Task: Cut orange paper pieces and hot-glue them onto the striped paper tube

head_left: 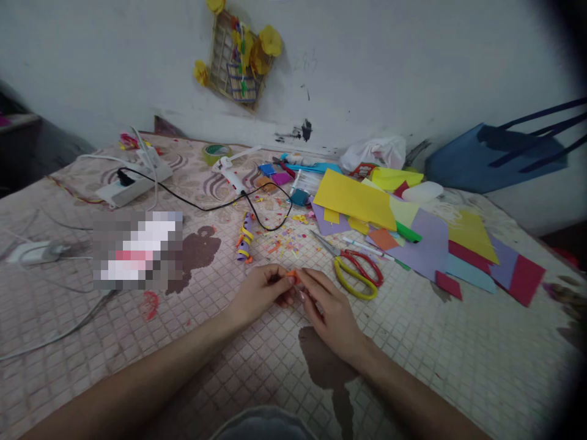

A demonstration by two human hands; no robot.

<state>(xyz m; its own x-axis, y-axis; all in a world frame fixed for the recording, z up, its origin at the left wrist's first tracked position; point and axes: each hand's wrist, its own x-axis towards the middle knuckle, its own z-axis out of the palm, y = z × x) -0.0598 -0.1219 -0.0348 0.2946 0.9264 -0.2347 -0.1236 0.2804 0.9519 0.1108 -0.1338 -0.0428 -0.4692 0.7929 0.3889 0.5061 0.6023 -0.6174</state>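
Observation:
Over the middle of the table, my left hand (263,290) and my right hand (330,308) meet at the fingertips. Between them they pinch a small orange piece (292,275), perhaps paper or foam; most of it is hidden by the fingers. Just beyond my left hand, a purple roll wound with yellow strips (246,237) lies on the table, with small orange bits on it. Scissors (355,269) with red and yellow handles rest to the right of my right hand, blades slightly apart. Scattered coloured scraps (284,241) lie beyond my fingers.
Coloured sheets (355,198) overlap on the right, with a green marker (408,232) on them. A white glue gun (230,177) trails a black cord toward the power strip (132,183). A pixelated object (142,250) lies left. Tape (217,153) and a blue bag (490,159) are at the back.

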